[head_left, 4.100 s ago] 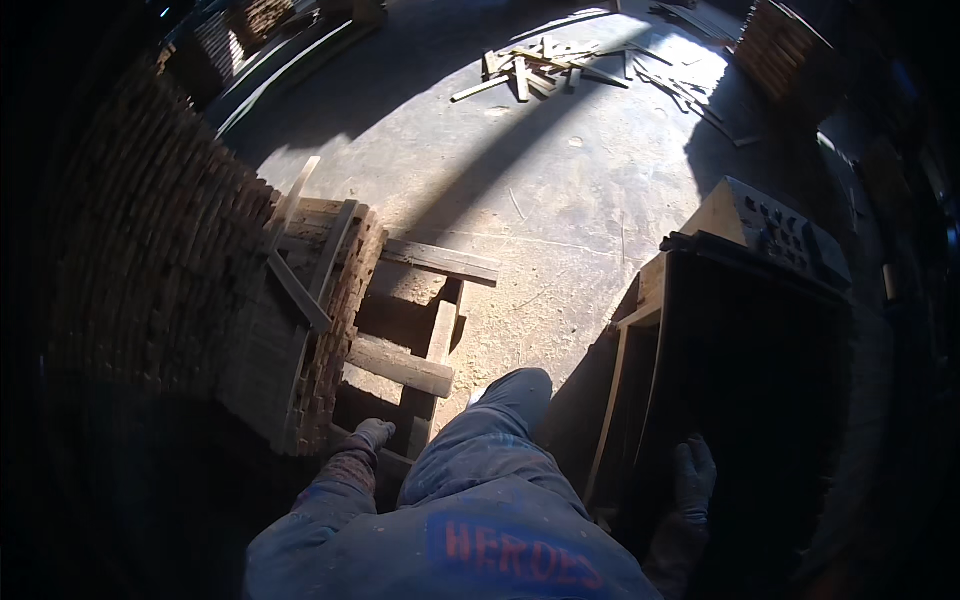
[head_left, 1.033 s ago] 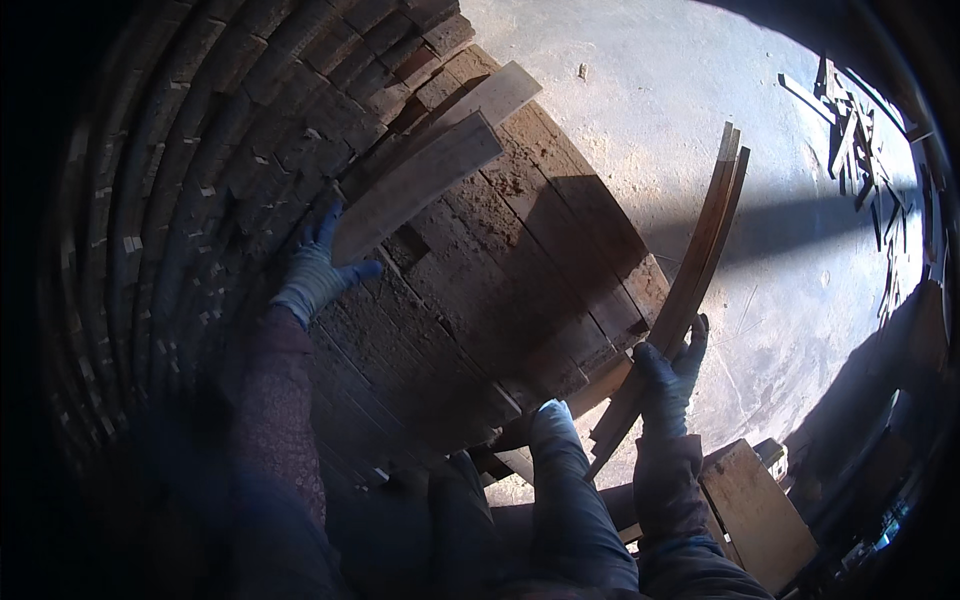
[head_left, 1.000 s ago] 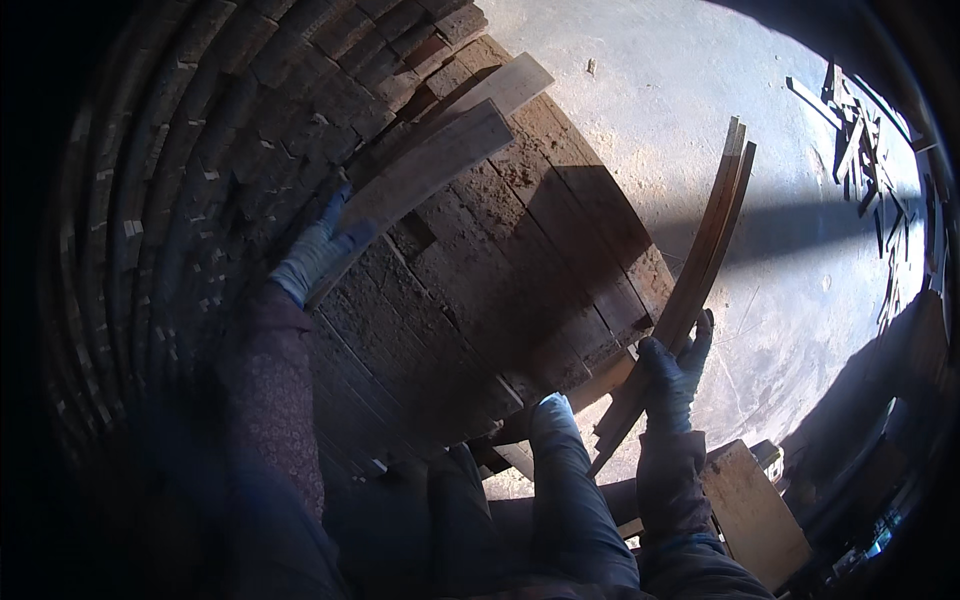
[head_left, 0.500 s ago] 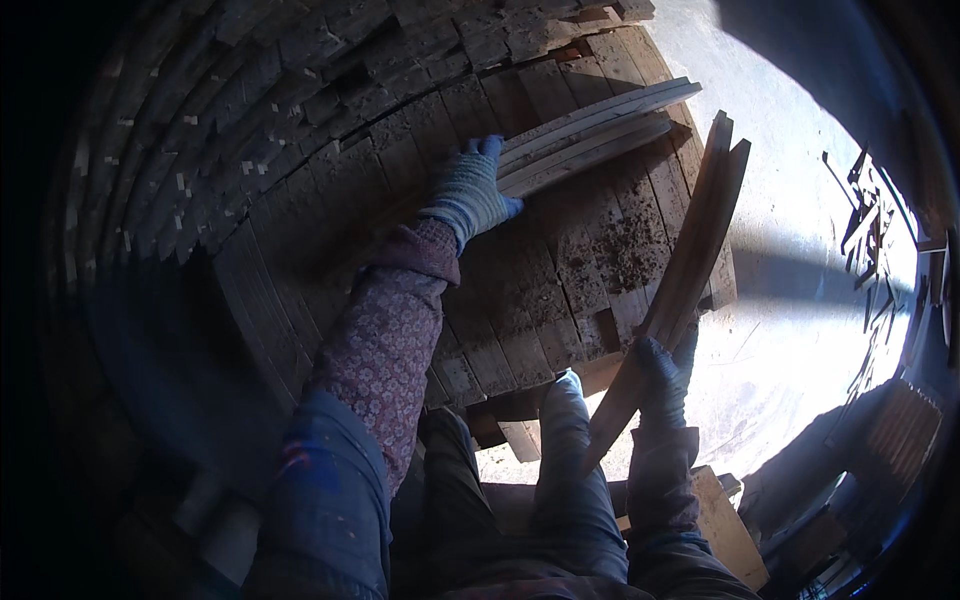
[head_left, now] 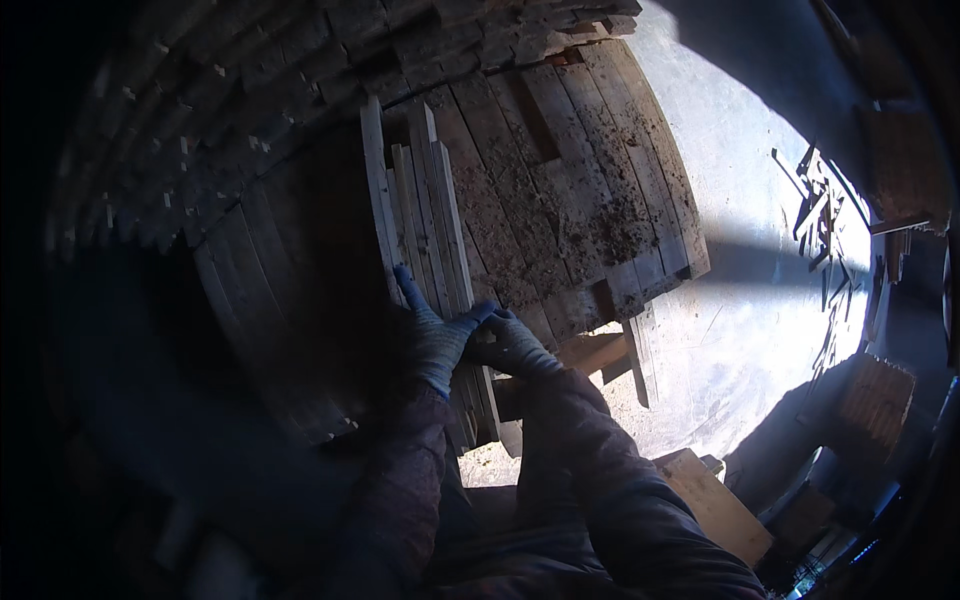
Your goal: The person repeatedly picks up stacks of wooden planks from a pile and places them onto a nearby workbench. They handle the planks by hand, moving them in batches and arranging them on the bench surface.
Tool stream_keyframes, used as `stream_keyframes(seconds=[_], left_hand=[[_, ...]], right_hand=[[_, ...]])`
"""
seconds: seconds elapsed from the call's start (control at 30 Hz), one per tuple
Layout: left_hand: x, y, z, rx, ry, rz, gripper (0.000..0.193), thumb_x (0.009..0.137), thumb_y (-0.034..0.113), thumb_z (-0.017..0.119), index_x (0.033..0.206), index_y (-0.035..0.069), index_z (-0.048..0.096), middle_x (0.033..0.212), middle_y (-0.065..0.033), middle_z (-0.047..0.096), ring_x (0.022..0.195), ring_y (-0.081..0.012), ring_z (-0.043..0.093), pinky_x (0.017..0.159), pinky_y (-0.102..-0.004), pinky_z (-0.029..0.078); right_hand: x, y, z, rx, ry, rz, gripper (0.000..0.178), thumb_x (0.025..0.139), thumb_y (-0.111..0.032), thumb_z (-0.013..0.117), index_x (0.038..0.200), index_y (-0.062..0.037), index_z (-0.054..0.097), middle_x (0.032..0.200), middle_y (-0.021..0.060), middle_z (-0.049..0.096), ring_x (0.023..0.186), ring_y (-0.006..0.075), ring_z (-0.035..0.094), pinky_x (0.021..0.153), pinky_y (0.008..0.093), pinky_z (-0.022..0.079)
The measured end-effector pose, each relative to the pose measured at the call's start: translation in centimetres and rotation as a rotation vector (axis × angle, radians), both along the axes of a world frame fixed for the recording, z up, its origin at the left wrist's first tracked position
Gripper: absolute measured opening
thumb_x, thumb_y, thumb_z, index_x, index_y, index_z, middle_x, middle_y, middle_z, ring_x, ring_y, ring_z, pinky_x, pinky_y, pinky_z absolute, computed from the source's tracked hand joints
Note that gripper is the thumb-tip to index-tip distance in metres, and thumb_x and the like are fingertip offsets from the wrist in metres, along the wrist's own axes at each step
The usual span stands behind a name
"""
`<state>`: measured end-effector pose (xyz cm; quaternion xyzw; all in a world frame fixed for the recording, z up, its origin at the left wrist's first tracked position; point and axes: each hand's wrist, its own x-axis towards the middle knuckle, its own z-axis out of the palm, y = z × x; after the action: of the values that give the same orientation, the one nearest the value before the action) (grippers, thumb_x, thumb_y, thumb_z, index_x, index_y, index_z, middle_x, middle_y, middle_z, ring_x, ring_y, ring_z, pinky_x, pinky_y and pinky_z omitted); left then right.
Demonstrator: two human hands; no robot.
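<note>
Several long, narrow wooden strips (head_left: 440, 215) lie side by side on the plank platform (head_left: 600, 170), pointing away from me. One strip (head_left: 377, 175) on the left stands slightly apart at its far end. My left hand (head_left: 437, 345), in a knitted blue-and-white glove, straddles the strips near their close end, index finger along the left side and thumb toward the right. Against their right side rests my right hand (head_left: 515, 347), also gloved, its fingertips meeting the left thumb. Both hands hold the strips; some right fingers are hidden.
A high stack of wooden pieces (head_left: 300, 70) rises along the far left. Dark crumbs and dust cover the platform's right half. Scattered wood scraps (head_left: 825, 220) lie on the sunlit concrete floor (head_left: 740, 330). A pale wooden board (head_left: 715, 505) and a brown block-like stack (head_left: 875, 400) stand at right.
The strips in my left hand have turned from pointing right to pointing away. My right hand has moved left from the floor side, and its strips now seem to lie with the others.
</note>
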<state>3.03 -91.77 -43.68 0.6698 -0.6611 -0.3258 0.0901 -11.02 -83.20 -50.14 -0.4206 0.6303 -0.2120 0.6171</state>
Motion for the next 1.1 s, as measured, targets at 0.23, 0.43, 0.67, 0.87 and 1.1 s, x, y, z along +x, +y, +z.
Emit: stream_keyframes(seconds=[0.23, 0.43, 0.67, 0.87, 1.1], left_hand=[[-1.3, 1.5, -3.0, 0.039, -0.104, 0.055, 0.131, 0.061, 0.048, 0.092, 0.160, 0.026, 0.008, 0.160, -0.0283, 0.003, 0.146, -0.0482, 0.018, 0.112, -0.0626, 0.033], [-5.6, 0.6, -0.1, 0.181, -0.215, 0.096, 0.132, 0.060, 0.045, 0.094, 0.159, 0.026, 0.009, 0.160, -0.0239, 0.007, 0.144, -0.0442, 0.025, 0.111, -0.0590, 0.039], [-3.9, 0.7, -0.3, 0.168, -0.322, 0.047, 0.127, 0.064, 0.055, 0.088, 0.159, 0.018, 0.012, 0.163, -0.0202, 0.004, 0.148, -0.0413, 0.017, 0.120, -0.0545, 0.026], [-6.8, 0.2, 1.8, 0.246, -0.238, 0.081, 0.137, 0.057, 0.056, 0.091, 0.159, 0.021, 0.007, 0.162, -0.0210, 0.002, 0.150, -0.0420, 0.007, 0.118, -0.0581, 0.029], [-7.0, 0.7, 2.0, 0.027, -0.396, -0.024, 0.134, 0.060, 0.055, 0.090, 0.159, 0.019, 0.009, 0.161, -0.0232, 0.010, 0.148, -0.0435, 0.017, 0.114, -0.0604, 0.034]], right_hand=[[-14.0, -16.8, 5.9, -0.197, 1.110, 0.384, 0.089, 0.074, -0.017, 0.073, 0.154, -0.0172, 0.032, 0.156, 0.0224, 0.027, 0.141, 0.0492, 0.027, 0.110, 0.0692, 0.026], [-19.0, -16.5, 0.3, -0.378, 1.329, 0.855, 0.083, 0.078, -0.030, 0.074, 0.149, -0.0066, 0.039, 0.152, 0.0214, 0.033, 0.142, 0.0458, 0.027, 0.110, 0.0717, 0.023], [-32.0, -7.0, 8.0, 0.015, -0.373, -0.317, 0.069, 0.076, -0.007, 0.084, 0.137, -0.0017, 0.052, 0.114, 0.0098, 0.067, 0.099, 0.0174, 0.065, 0.086, 0.0328, 0.056], [-67.7, 13.2, 16.0, -0.263, 0.564, -1.575, 0.060, 0.082, -0.035, 0.082, 0.130, -0.0063, 0.060, 0.102, 0.0066, 0.069, 0.080, 0.0087, 0.063, 0.060, 0.0215, 0.047], [-48.3, -6.4, -4.7, -0.142, 0.422, -0.814, 0.088, 0.086, -0.049, 0.076, 0.145, 0.0052, 0.040, 0.120, 0.0164, 0.064, 0.112, 0.0235, 0.058, 0.101, 0.0365, 0.042]])
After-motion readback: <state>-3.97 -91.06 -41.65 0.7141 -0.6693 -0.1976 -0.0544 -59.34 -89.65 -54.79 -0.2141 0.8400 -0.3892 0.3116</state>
